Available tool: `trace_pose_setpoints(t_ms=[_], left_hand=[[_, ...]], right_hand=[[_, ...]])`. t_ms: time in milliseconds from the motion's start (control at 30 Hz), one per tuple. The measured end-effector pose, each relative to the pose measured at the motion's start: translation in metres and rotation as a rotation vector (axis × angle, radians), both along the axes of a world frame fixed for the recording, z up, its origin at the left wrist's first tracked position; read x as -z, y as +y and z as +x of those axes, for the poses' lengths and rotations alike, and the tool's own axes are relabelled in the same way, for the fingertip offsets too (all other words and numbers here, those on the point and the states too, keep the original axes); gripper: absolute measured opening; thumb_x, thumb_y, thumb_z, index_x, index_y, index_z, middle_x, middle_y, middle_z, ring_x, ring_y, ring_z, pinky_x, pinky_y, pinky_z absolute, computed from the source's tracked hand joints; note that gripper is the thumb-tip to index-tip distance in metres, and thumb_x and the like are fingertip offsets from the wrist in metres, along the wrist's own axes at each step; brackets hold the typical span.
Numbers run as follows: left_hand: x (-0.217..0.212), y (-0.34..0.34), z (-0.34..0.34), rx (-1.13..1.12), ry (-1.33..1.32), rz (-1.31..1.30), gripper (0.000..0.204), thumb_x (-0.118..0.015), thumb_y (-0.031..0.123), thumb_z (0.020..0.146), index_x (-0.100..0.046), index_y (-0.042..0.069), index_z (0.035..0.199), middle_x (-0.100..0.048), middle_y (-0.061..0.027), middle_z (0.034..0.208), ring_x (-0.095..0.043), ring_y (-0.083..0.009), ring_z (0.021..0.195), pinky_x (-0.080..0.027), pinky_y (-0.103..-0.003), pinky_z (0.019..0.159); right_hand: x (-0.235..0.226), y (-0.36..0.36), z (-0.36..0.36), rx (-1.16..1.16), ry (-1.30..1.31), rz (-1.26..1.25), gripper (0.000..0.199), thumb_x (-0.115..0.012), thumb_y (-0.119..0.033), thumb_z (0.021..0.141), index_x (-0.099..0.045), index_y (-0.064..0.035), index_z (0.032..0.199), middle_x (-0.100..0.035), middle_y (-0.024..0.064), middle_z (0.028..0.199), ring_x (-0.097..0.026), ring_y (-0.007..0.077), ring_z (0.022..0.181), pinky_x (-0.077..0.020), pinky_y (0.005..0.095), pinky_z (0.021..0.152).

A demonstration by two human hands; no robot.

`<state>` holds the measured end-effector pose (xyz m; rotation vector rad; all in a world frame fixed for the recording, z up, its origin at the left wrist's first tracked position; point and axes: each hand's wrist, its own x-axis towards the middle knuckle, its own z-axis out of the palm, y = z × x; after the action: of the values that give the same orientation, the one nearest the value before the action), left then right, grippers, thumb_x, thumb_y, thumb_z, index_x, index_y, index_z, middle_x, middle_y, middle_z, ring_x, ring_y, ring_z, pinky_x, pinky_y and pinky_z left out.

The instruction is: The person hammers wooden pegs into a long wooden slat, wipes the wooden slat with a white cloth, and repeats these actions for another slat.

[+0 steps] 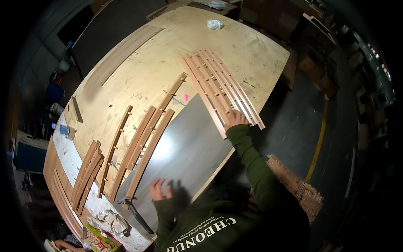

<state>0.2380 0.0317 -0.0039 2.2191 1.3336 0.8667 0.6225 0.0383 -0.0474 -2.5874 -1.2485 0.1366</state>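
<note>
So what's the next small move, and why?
Probably close the right hand on one of the pegged strips and draw it over the grey sheet: that hand is at the strips' near ends, the left hand holds nothing, and the sheet lies between the two hands.

Smooth, low-sheen wooden strips [213, 86] meet the marked, matt wood of a pale tabletop [159, 63], while a smooth grey panel [191, 140] throws back a glossy glare. Dull metal appears to form the head of a hammer [138, 216], a wrinkled wad [110, 222] resembles paper or cloth, and matt green fabric makes up a sleeve [252, 153].
</note>
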Motion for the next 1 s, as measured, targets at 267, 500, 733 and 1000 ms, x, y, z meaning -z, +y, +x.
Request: trace_pose_setpoints(t_ms=[267,500,733,1000], left_hand=[[0.025,0.030,0.190,0.379,0.109,-0.210,0.056,-0.065,0.012,0.068,-0.045,0.008,0.120,-0.043,-0.0196,0.120,-0.043,-0.0364,0.108,-0.038,-0.042,0.090],[0.038,0.041,0.221,0.388,0.234,-0.177,0.057,-0.067,0.015,0.065,-0.046,0.010,0.118,-0.045,-0.0176,0.119,-0.045,-0.0352,0.107,-0.040,-0.041,0.089],[0.030,0.018,0.091,-0.103,0.269,-0.220,0.049,-0.063,0.010,0.066,-0.050,0.006,0.114,-0.046,-0.0193,0.116,-0.046,-0.0360,0.105,-0.038,-0.041,0.089],[0.023,-0.031,0.021,-0.471,0.309,-0.228,0.045,-0.061,0.013,0.068,-0.051,0.008,0.112,-0.047,-0.0182,0.113,-0.044,-0.0357,0.105,-0.037,-0.043,0.088]], right_hand=[[-0.023,0.008,0.009,-0.132,-0.038,-0.183,0.080,-0.066,-0.042,0.067,-0.025,-0.0355,0.135,-0.013,0.0087,0.143,-0.018,0.0398,0.127,-0.0191,0.0641,0.095],[-0.024,0.002,0.096,-0.089,-0.093,-0.283,0.068,-0.061,-0.042,0.070,-0.030,-0.0423,0.130,-0.023,0.0044,0.139,-0.021,0.0339,0.128,-0.0237,0.0643,0.092],[-0.018,0.034,0.125,-0.230,-0.165,0.098,0.058,-0.067,-0.029,0.066,-0.049,-0.0234,0.120,-0.034,0.0082,0.130,-0.031,0.0323,0.121,-0.0286,0.0579,0.094],[0.102,0.216,0.040,-0.564,0.112,0.444,0.044,-0.070,-0.018,0.062,-0.056,-0.0101,0.103,-0.057,0.0171,0.089,-0.052,0.0365,0.086,-0.0443,0.0427,0.077]])
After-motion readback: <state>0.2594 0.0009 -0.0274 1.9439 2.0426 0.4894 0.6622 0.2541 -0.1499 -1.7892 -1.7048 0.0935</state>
